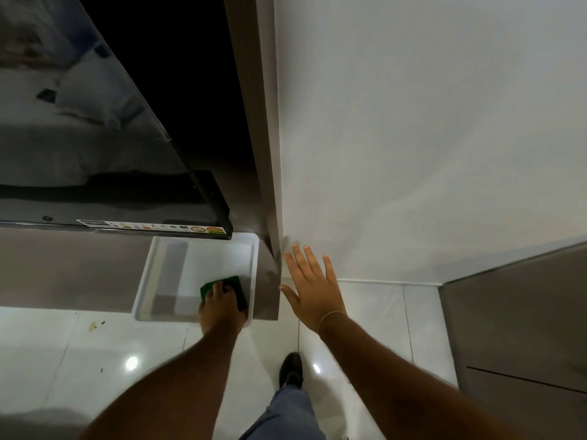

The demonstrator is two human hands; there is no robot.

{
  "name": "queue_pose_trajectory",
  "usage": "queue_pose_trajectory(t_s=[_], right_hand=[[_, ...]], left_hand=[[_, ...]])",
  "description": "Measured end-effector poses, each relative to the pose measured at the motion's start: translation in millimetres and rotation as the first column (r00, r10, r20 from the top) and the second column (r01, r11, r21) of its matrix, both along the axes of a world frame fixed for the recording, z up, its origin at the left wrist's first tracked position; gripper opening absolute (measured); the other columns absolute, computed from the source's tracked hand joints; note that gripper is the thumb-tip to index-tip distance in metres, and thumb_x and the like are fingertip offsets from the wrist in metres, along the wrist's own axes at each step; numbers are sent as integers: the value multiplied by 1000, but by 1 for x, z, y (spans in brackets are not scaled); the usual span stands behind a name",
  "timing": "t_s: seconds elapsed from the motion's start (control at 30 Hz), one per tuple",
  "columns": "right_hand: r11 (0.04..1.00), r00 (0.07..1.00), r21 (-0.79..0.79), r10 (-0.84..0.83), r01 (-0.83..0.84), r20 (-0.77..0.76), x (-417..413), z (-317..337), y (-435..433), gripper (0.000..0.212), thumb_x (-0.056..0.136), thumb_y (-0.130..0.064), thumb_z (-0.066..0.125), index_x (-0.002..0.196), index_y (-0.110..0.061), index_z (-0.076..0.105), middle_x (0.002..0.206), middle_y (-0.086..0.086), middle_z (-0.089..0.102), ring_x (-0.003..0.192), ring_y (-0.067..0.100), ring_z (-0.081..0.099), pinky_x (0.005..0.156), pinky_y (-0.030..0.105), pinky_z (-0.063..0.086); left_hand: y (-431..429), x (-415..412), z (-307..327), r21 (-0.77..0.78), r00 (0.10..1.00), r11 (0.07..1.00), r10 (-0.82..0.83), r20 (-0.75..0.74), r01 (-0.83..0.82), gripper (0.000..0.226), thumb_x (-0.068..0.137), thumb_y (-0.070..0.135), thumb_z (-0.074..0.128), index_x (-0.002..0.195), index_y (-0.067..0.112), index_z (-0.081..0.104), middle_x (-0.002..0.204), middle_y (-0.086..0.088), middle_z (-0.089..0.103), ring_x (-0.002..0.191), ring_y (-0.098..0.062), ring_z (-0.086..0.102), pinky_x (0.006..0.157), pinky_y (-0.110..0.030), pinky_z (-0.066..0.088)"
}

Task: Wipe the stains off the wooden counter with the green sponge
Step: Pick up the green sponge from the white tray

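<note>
Nearest the camera, at 6 o'clock: a dark shoe and a blue-grey trouser leg on the glossy white tiled floor. Both bare forearms ran up from the bottom edge.

Left hand, just below centre: fingers curled down and clamped on the flat dark-green rectangular sponge. The sponge lay inside the shallow white plastic tray, in its corner toward 4 o'clock; whether it was lifted or touching the tray floor could not be told. The tray sat on the grey-brown wooden counter and overhung its near edge.

Right hand, toward 3 o'clock of the tray: palm flat, fingers straight and spread, holding nothing. It was beside the counter's end, near the white wall; contact could not be told.

Judged step: picking the sponge out of the tray; no wiping begun. Next move called for lifting the sponge over the tray rim and setting it flat on bare counter toward 9 o'clock. No stains could be made out on the counter in the dim light.

Farther, at 10 to 12 o'clock: a black flat-screen television with a sticker strip along its lower edge stood over the counter and the tray's far rim, limiting reach at the back. At 4 o'clock, a grey cabinet front
</note>
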State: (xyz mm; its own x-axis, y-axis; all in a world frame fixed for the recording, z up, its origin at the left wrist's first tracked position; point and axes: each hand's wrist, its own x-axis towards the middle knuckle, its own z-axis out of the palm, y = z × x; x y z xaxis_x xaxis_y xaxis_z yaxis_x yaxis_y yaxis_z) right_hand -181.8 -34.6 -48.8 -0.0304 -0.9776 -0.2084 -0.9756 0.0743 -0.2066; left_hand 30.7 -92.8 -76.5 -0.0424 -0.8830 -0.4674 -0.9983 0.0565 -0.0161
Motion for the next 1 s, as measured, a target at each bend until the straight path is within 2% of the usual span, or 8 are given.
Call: queue_pose_trajectory(t_s=[0.23,0.47,0.57,0.6,0.73,0.83,0.93,1.0], right_hand=[[999,1000,48,-26,25,10,-3,-6,2,75,110,-64,21,173,-24,16,182,2,7,169,29,3,132,53,-4],[997,999,69,-43,40,32,-7,-9,4,76,109,-65,16,172,-24,20,182,2,6,169,28,1,131,53,-8],[995,998,90,-42,38,36,-8,-10,8,75,110,-64,16,172,-23,21,182,3,6,169,28,0,134,56,-3],[995,999,96,-35,32,34,-8,-9,8,74,110,-64,15,172,-23,20,182,2,5,169,27,-1,134,56,-3],[995,998,99,-33,27,54,-3,-4,1,75,110,-65,16,173,-25,16,182,1,3,169,26,-3,132,53,-9],[996,995,84,-39,31,87,3,0,-8,74,111,-63,18,173,-24,16,182,1,3,169,26,-2,132,52,-10],[997,992,72,-22,13,127,7,5,-13,72,111,-61,23,172,-24,17,182,1,4,169,26,-1,135,54,-4],[996,987,86,-3,-11,160,10,9,-17,71,111,-60,29,172,-26,16,182,-1,4,169,25,-1,135,54,-4]], left_hand=[[0,-5,1,-52,999,998,22,-33,-24,26,98,38,75,117,21,77,131,-2,65,119,-24,67,100,-42,62],[-5,12,2,-164,989,986,-12,-148,-13,27,102,47,61,107,23,73,112,-2,73,95,-25,72,82,-47,66],[-24,14,3,-103,987,994,-48,-156,32,53,104,31,64,154,21,50,152,-8,57,122,-31,68,98,-52,62],[-29,13,3,-62,990,997,-56,-128,48,64,102,28,68,160,20,42,153,-9,56,127,-31,64,104,-51,58],[-37,7,5,-45,986,985,-165,10,165,54,97,31,76,144,14,56,142,-6,60,132,-26,57,115,-43,48],[-44,11,6,-48,981,980,-193,11,194,53,95,40,79,137,15,59,134,-4,66,131,-24,61,120,-42,44],[-54,20,15,40,962,961,-273,-28,274,43,98,43,75,130,21,58,121,-1,75,123,-23,69,131,-46,29],[-59,27,27,57,950,951,-300,-87,305,36,96,41,76,122,23,57,110,1,75,115,-22,72,131,-47,33]])
